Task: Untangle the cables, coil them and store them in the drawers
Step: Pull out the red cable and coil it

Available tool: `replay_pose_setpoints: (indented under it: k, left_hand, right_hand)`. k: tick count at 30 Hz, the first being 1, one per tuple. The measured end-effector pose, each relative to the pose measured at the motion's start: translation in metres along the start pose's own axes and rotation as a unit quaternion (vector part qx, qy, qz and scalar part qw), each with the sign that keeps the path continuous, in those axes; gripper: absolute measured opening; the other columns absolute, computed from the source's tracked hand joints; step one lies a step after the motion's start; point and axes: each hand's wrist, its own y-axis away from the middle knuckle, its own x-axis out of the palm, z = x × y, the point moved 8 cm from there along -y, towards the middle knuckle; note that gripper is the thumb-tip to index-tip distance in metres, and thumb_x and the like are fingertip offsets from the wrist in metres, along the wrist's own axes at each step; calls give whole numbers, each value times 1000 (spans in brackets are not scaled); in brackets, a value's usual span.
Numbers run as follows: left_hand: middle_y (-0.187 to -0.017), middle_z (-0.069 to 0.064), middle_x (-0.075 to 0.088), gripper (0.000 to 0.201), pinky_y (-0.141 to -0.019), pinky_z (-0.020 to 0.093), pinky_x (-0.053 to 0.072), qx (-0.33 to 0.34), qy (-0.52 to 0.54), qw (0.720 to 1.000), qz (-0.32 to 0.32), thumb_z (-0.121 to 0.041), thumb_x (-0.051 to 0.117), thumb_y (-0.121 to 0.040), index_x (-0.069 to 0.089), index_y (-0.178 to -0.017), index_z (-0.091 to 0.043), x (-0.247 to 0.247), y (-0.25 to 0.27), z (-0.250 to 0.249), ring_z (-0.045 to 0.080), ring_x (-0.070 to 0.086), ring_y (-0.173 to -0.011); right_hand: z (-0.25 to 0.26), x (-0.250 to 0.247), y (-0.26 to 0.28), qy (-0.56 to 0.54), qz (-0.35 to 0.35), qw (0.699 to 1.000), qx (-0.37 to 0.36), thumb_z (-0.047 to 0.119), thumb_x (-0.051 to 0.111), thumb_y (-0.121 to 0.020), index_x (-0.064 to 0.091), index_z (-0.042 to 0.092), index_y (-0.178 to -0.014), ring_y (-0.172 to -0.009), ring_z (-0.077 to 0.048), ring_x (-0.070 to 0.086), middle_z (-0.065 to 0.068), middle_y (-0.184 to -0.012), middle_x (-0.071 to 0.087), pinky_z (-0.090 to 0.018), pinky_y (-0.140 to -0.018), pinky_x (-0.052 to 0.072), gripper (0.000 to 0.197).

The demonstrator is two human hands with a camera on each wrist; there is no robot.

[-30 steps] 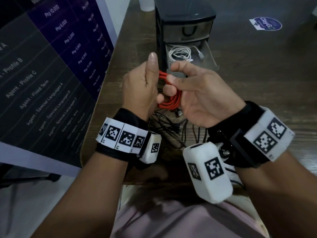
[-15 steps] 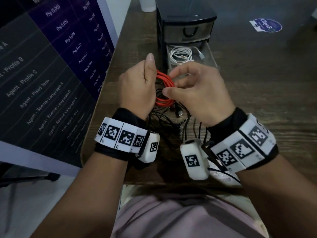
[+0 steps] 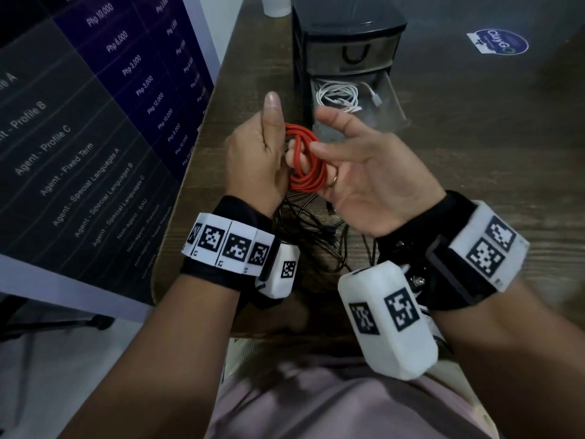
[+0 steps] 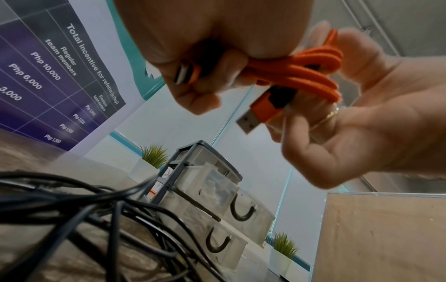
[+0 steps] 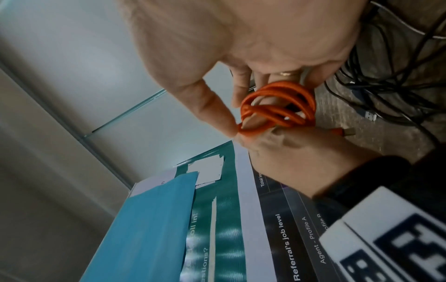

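Item: red cable (image 3: 305,163), wound into a small multi-loop coil, held in the air between both hands above the table (image 3: 474,147), just in front of the drawer unit (image 3: 345,36). Left hand (image 3: 253,166): fingers curled round one side of the coil, thumb upright, apparently clamping the loops so they cannot spring apart; one plug end sits inside this fist in the left wrist view. Right hand (image 3: 373,182): palm up, fingers loosely spread, some threaded through the coil's centre, thumb tip touching a strand; it seems to shape and steady the loops, not to grip them. USB plug (image 4: 255,116): hangs free below the coil, not yet tucked in. Lower drawer (image 3: 380,103): pulled open, holding a coiled white cable (image 3: 337,96), so likely left open to receive the next coil. Upper drawer (image 3: 351,53): closed. Black cables (image 3: 304,229): a loose tangle on the table under the wrists, not yet sorted. Banner (image 3: 95,106): printed board standing at the left table edge.
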Motion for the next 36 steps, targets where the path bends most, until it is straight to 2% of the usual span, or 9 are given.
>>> replay_pose_setpoints:
  k: [7,10,13,17,20,24,30,34,36]
  left_hand:
    - [-52,6,50,59,-51,40,40,38,-42,998,26,-51,24,-98,46,-58,-14,7,4,-5,25,51,-52]
    - [-51,2,48,55,-48,36,34,57,-47,997,19,-42,30,-103,46,-58,-14,4,3,-4,13,48,-48]
    - [-47,-10,32,49,-47,25,23,80,-107,991,-15,-31,36,-105,29,-56,-31,-2,1,-6,4,37,-43]
    - [-47,-9,30,49,-47,25,22,96,-129,987,-17,-35,38,-102,31,-55,-27,-4,0,-10,6,34,-43]
    - [-49,-4,40,51,-48,34,31,97,-139,985,-6,-43,40,-99,45,-57,-14,-4,0,-8,14,39,-46]
    - [-51,1,47,51,-50,44,42,130,-157,979,2,-45,45,-97,53,-58,-13,-4,3,-13,24,47,-49]
    - [-50,1,51,52,-49,45,43,150,-158,976,10,-45,49,-96,57,-58,-11,-2,3,-16,24,50,-48]
    - [-47,-1,48,52,-44,43,40,179,-158,971,7,-40,54,-96,58,-55,-10,-2,5,-23,21,47,-44]
    - [-47,0,49,51,-43,43,39,188,-153,970,10,-38,56,-96,58,-54,-9,-1,5,-26,20,46,-43]
  right_hand:
    - [-4,-5,-5,89,-50,995,-21,-9,69,-76,50,19,-116,-64,-15,59,-7,-83,62,-27,-63,49,53]
    - [3,-10,-4,168,-91,979,-65,-11,73,-74,57,16,-103,-62,-15,58,-7,-80,59,-33,-66,50,43]
    - [14,-15,1,290,-143,937,-134,-13,74,-72,64,12,-85,-64,-22,59,-8,-70,62,-36,-67,53,29]
    - [28,-16,10,443,-180,853,-208,0,77,-72,74,16,-80,-61,-19,64,-8,-70,72,-31,-66,57,18]
    - [29,-16,10,494,-162,834,-186,6,76,-75,75,18,-84,-71,-21,72,-3,-72,75,-35,-73,61,16]
    - [28,-15,4,531,-111,830,-129,1,70,-80,71,13,-86,-79,-40,69,-19,-79,74,-49,-69,60,14]
    - [27,-11,2,531,-52,843,-67,-3,66,-86,68,12,-88,-89,-49,64,-37,-96,65,-27,-58,60,16]
    - [28,-10,4,551,-39,832,-58,-6,62,-87,67,12,-88,-76,-42,68,-32,-90,68,-36,-61,63,18]
    - [27,-11,6,552,-38,832,-45,-6,61,-87,64,12,-89,-69,-26,72,-26,-86,71,-42,-61,61,18]
